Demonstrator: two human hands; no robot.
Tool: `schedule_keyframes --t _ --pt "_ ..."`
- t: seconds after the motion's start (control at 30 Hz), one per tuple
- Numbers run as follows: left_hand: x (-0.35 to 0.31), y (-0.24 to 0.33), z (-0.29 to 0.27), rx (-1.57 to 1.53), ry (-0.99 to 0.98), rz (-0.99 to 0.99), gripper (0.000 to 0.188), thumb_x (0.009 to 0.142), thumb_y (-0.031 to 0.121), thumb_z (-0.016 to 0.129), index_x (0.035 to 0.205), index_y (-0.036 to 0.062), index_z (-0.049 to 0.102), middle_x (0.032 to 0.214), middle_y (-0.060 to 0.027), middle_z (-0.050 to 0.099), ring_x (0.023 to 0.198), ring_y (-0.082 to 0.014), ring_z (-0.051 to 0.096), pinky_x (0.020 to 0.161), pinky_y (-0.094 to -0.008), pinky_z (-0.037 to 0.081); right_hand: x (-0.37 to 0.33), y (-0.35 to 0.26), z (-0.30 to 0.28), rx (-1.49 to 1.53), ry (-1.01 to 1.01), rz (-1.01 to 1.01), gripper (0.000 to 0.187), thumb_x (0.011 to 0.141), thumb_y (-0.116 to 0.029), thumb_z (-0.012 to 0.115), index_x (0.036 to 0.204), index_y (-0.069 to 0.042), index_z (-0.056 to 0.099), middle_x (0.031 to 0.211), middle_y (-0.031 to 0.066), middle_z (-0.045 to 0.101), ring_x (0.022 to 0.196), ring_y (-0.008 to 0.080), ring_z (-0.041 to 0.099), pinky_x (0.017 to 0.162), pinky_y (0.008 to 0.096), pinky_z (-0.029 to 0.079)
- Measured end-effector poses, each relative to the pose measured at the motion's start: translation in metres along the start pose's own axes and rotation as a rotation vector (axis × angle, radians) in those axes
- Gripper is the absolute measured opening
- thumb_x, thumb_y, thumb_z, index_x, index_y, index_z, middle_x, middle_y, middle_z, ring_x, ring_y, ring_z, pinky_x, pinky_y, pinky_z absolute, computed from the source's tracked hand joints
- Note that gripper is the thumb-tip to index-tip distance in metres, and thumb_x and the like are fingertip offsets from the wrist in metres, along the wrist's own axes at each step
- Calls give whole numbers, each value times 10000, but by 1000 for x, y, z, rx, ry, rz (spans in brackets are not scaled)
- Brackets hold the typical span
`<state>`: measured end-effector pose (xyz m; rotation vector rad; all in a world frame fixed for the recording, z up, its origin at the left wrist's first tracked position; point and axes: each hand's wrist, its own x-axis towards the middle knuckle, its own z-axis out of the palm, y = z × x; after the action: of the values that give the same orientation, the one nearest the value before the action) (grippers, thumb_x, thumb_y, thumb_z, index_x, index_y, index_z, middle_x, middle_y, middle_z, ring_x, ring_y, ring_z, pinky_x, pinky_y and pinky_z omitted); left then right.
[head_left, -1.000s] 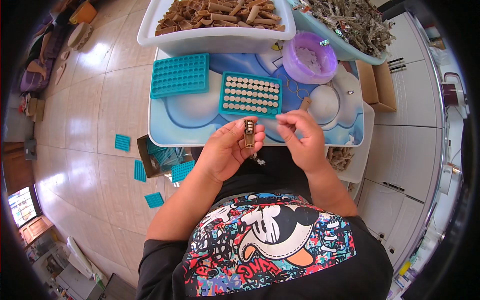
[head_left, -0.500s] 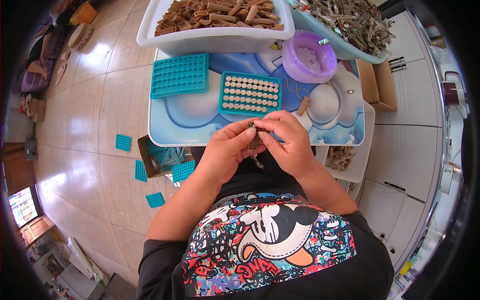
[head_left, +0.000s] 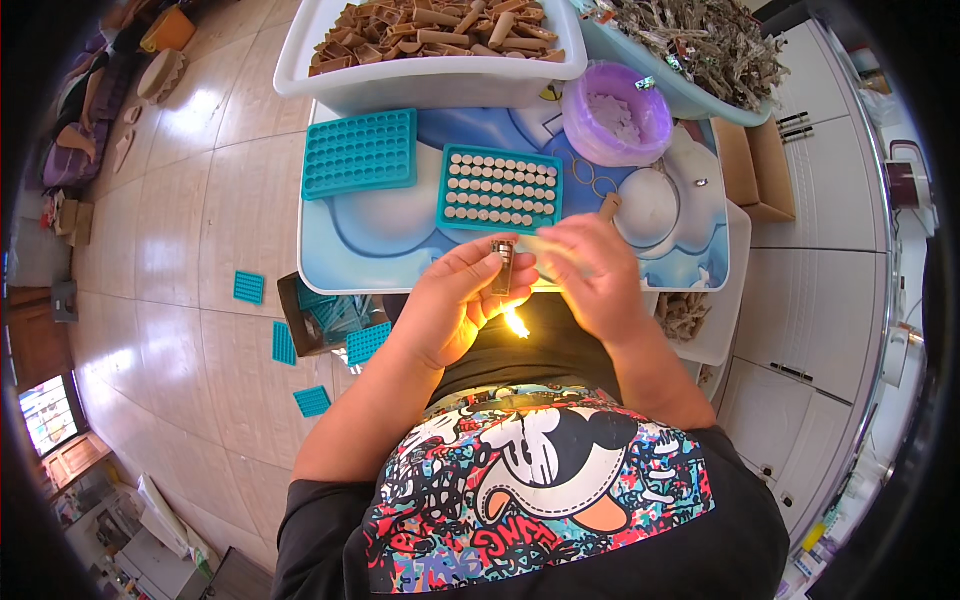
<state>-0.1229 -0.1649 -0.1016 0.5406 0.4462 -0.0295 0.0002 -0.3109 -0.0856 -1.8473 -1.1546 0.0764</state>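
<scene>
My left hand (head_left: 455, 300) pinches a small brown tube-shaped casing (head_left: 503, 270) with silvery round pieces in its top end. Just below it, a tangle of small lights (head_left: 516, 322) glows bright yellow. My right hand (head_left: 592, 275) is beside the casing, apart from it and smeared by motion, so its fingers and anything in them cannot be made out. Beyond both hands lies a teal tray (head_left: 558, 212) with rows of silver button cells, some holes at its near right corner bare. A brown casing piece (head_left: 609, 207) shows partly behind my right hand.
Another teal tray (head_left: 360, 150) sits at left on the blue patterned table (head_left: 400, 272). A white tub of brown casings (head_left: 430, 88), a purple bowl (head_left: 617, 140) and a basin of bundled wire strings (head_left: 700, 55) stand behind. Small teal trays (head_left: 248, 287) lie on the floor.
The light strand under the casing has lit up yellow. My right hand has drawn away from the casing to the right; my left hand stays in place holding it.
</scene>
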Motion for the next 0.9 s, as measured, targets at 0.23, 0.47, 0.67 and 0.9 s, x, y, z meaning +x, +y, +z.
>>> schedule_keyframes --t 0.23,0.47,0.67,0.9 --pt "3 1 -11 -127 67 -24 379 980 216 372 1227 -60 450 1110 -190 596 982 -256 628 870 -343 526 -10 44 -35 -424 8 190 647 650 -216 788 1200 -15 510 1146 132 530 1056 323 502 886 386 429" --pt "3 2 -2 -102 78 -31 354 969 161 387 1244 -58 429 1100 -183 596 983 -249 627 877 -359 509 -9 51 -32 -422 16 179 542 661 -186 778 1136 -21 576 1135 120 539 1035 305 518 887 377 437" --pt "1 2 -2 -114 34 -19 361 975 158 388 1273 -43 411 1139 -167 582 992 -238 623 893 -360 503 -15 60 -35 -284 31 199 442 666 -150 765 1068 -31 626 1130 125 575 1015 293 541 855 372 458" --pt "1 1 2 -65 57 -20 355 978 166 396 1282 -17 413 1132 -143 591 1018 -227 619 918 -369 483 -12 41 -30 -298 24 161 465 687 -157 767 1104 -30 606 1099 131 605 993 288 569 852 365 465"
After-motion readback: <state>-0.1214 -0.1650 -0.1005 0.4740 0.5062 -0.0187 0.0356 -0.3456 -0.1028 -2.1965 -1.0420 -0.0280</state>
